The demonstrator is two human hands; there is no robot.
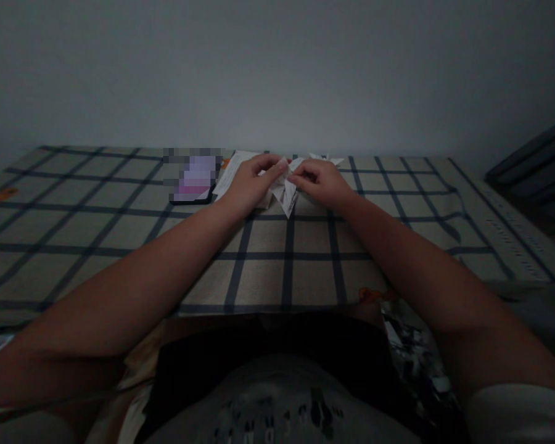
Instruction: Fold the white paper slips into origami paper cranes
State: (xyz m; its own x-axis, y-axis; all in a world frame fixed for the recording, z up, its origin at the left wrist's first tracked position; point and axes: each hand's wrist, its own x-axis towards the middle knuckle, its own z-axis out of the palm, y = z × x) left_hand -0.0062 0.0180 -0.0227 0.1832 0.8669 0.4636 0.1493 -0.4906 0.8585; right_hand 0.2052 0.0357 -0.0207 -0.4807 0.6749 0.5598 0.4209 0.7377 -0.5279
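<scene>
A folded white paper piece (287, 192) with pointed flaps sits between both hands on the checked cloth (268, 246). My left hand (252, 179) pinches its left flap with curled fingers. My right hand (321, 180) grips its right side, fingers closed on the paper. Both forearms stretch out across the cloth from the near edge.
A phone (193, 180) with a lit screen lies just left of my left hand. A white sheet (229, 172) rests under that hand, and another folded white paper (326, 159) lies behind my right hand. A plain wall rises behind; dark furniture (536, 166) stands at the right.
</scene>
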